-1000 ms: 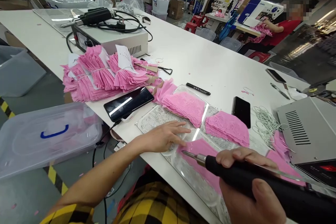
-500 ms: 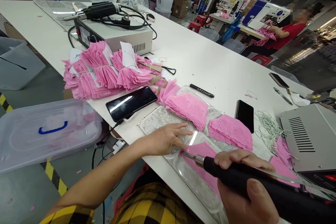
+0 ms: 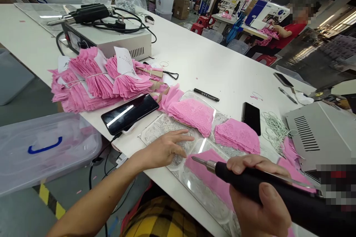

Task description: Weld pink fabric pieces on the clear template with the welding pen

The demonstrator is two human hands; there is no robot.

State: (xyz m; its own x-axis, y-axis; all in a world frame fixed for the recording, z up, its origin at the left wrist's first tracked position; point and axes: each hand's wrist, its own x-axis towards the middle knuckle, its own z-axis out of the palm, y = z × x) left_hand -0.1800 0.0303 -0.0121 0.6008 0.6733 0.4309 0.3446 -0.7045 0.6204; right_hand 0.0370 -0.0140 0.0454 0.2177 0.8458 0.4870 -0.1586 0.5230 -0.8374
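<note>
My right hand (image 3: pixel 258 192) grips a black handheld cutter (image 3: pixel 244 181) with a pointed metal tip. The tip is over the upper left part of a pink fabric piece (image 3: pixel 210 170); whether it touches cannot be told. This fabric lies on a clear template plate (image 3: pixel 194 192) with rounded outlines. Left of the fabric, my left hand (image 3: pixel 167 148) rests on the plate, fingers stretched and apart, holding nothing. Its thumb is close to the fabric's left corner. Beyond it sit two stacks of pink lace pieces, a left stack (image 3: pixel 191 114) and a right stack (image 3: pixel 237 137).
Tied pink fabric bundles (image 3: pixel 94 77) lie at left beside a phone (image 3: pixel 130 113). Behind them stands a control box (image 3: pixel 111 39) with a second cutter (image 3: pixel 89 13) on top. Another phone (image 3: pixel 251 118), a marker (image 3: pixel 206 94), tangled cord (image 3: pixel 274 129) and a grey box (image 3: pixel 319 133) are farther right.
The cutter's tip has moved slightly right over the fabric, away from my left thumb. My left hand keeps its place on the plate. The whole view has shifted a little.
</note>
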